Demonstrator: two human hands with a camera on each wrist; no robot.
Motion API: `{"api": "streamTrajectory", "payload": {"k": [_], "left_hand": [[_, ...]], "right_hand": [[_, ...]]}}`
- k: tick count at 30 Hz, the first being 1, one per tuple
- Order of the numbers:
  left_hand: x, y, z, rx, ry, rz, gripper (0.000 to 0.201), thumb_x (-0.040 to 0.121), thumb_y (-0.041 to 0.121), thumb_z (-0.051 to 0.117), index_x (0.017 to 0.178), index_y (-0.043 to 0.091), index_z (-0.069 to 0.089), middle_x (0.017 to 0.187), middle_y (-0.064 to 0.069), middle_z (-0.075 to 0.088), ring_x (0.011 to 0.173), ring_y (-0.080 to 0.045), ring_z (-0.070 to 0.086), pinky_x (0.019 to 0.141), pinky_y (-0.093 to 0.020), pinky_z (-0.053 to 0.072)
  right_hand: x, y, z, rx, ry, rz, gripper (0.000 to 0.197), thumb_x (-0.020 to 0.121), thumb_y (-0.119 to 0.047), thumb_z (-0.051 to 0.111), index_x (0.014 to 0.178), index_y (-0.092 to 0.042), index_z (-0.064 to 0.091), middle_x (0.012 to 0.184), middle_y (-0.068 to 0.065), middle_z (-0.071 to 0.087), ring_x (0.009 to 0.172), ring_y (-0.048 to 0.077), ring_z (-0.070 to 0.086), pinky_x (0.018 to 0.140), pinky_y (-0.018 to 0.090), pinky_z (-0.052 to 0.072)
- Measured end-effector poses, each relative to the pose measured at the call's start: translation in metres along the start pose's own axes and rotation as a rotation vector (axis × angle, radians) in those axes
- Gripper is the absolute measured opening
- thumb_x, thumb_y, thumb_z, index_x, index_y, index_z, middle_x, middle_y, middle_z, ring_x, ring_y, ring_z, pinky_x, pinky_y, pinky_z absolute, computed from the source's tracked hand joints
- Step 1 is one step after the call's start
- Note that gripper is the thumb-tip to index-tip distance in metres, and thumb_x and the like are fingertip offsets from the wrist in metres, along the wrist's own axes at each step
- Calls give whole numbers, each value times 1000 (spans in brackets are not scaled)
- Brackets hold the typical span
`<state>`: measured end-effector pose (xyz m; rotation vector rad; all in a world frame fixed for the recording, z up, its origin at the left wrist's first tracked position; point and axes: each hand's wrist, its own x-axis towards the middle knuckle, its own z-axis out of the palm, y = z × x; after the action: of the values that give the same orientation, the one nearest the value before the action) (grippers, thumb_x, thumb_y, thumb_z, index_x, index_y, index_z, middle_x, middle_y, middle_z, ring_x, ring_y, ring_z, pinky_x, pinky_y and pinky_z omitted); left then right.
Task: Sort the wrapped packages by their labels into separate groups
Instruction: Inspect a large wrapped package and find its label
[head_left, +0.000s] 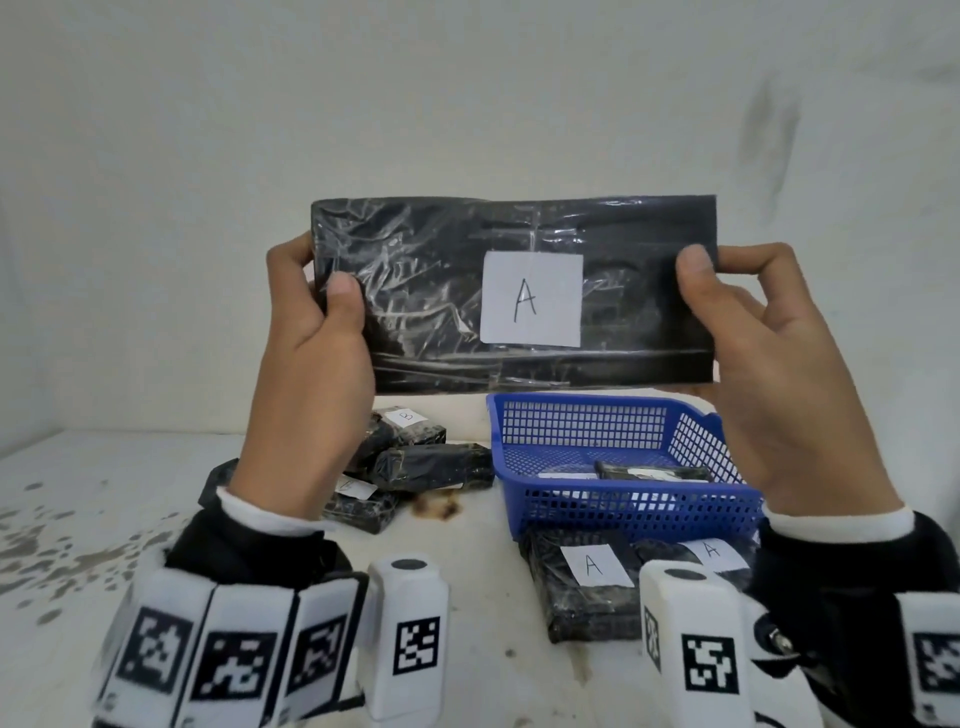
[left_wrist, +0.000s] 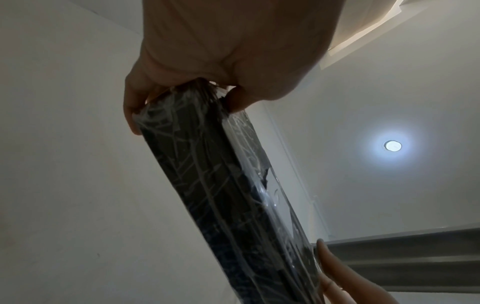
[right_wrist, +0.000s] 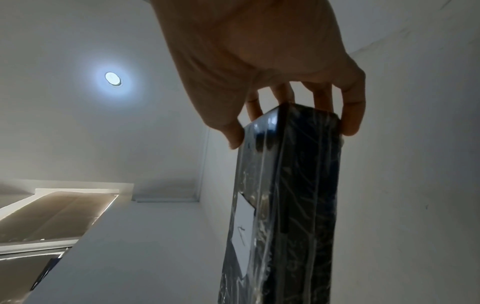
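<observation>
Our fingers (head_left: 291, 254) and thumbs pinch the two short ends of a black package (head_left: 514, 293). Our left hand (head_left: 311, 332) grips it at 9 o'clock and our right hand (head_left: 779, 353) at 3 o'clock. We hold it up in the air, flat side to us, above the table (head_left: 104, 519). Its white label (head_left: 531, 299) says A. Below, at 5 o'clock, sits a blue basket (head_left: 623, 499) with a package in it. Two more A packages (head_left: 587, 587) lie just in front of it. At 7 o'clock is a pile of packages (head_left: 415, 457), one marked B.
</observation>
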<state>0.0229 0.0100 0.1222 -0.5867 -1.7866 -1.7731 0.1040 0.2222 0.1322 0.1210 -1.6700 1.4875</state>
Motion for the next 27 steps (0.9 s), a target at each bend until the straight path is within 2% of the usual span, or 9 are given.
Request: {"api": "streamTrajectory", "payload": {"k": [3, 5, 7, 9, 12, 15, 20, 24, 27], "left_hand": [[-2, 2, 0, 25, -1, 4, 12, 105, 27, 31, 115, 33, 34, 101, 12, 61, 83, 12, 59, 66, -9, 41], [-5, 6, 2, 51, -21, 15, 11, 105, 29, 33, 115, 32, 32, 99, 15, 58, 78, 18, 57, 61, -2, 38], [-8, 9, 2, 68, -49, 28, 11, 104, 29, 35, 115, 29, 30, 96, 19, 54, 70, 26, 52, 57, 3, 35], [-10, 10, 2, 76, -75, 25, 15, 103, 31, 39, 114, 29, 29, 97, 18, 55, 72, 23, 54, 57, 3, 37], [-12, 11, 4, 117, -112, -2, 49, 85, 58, 55, 116, 33, 27, 111, 16, 58, 89, 11, 58, 65, -1, 40], [-14, 8, 6, 222, -56, 7, 69, 70, 58, 73, 113, 35, 24, 112, 17, 55, 92, 6, 57, 72, -14, 38], [-14, 8, 7, 250, -8, 23, 80, 61, 60, 79, 111, 28, 25, 109, 13, 54, 91, -6, 58, 68, -16, 39], [-15, 8, 8, 237, 11, 17, 88, 55, 64, 78, 110, 25, 22, 116, 4, 54, 100, -18, 59, 83, -29, 43], [-14, 4, 9, 219, 24, 16, 92, 55, 64, 79, 116, 25, 23, 121, 4, 53, 105, -17, 58, 86, -27, 42]], "right_hand": [[0, 2, 1, -65, 9, 1, 21, 90, -40, 67, 100, -29, 52, 103, 2, 76, 92, 18, 75, 85, 47, 61], [-1, 4, 3, -157, 42, -15, 29, 91, -45, 65, 110, -30, 50, 106, -1, 75, 92, 12, 74, 84, 39, 61], [-3, 5, 6, -223, 63, -34, 39, 91, -49, 63, 123, -33, 49, 109, -5, 73, 90, 4, 72, 76, 25, 61], [-6, 5, 10, -245, 52, -41, 52, 88, -53, 65, 135, -40, 46, 114, -10, 70, 93, 0, 70, 69, 14, 57], [-10, 5, 17, -288, 26, -60, 77, 75, -59, 74, 142, -43, 40, 121, -21, 64, 104, -6, 63, 81, 12, 52], [-11, 6, 21, -324, 22, -91, 86, 68, -57, 81, 141, -45, 37, 113, -34, 57, 96, -23, 55, 74, 0, 46], [-16, 7, 25, -361, 23, -86, 103, 56, -61, 86, 140, -42, 31, 123, -26, 55, 105, -10, 57, 75, 2, 42], [-18, 9, 29, -372, 22, -79, 100, 54, -65, 84, 133, -40, 28, 122, -19, 57, 100, -13, 53, 66, -7, 39], [-18, 8, 32, -355, 45, -79, 94, 53, -71, 78, 125, -44, 25, 121, -16, 57, 98, -9, 57, 64, -2, 42]]}}
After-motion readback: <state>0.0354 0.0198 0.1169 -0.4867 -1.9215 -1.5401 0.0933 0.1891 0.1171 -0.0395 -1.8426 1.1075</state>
